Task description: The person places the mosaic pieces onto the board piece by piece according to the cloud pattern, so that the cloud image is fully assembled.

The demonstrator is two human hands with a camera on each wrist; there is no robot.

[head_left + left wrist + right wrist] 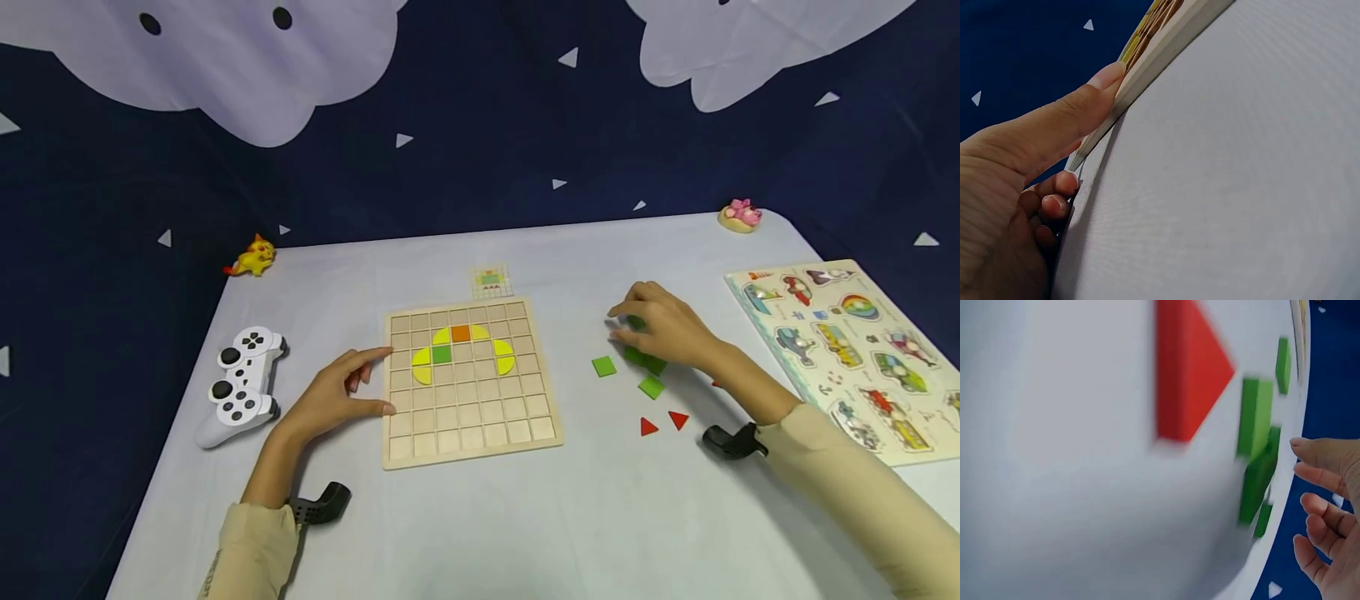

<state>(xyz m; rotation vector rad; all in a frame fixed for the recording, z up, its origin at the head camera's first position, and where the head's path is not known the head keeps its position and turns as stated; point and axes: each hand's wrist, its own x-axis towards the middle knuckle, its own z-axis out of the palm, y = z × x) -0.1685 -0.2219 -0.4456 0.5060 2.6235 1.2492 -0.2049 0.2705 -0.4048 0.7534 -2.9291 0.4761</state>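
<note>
Head view, left hand (337, 396) steadying grid board (468, 433), right hand (663, 329) loosely spread over green squares (651, 362), red triangles (663, 423) nearby

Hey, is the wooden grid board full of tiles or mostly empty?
Mostly empty. The wooden grid board holds only a few tiles near its top: yellow curved pieces, an orange square and a green square.

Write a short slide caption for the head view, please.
Left hand steadies the wooden grid board while right hand reaches over green square tiles.
</note>
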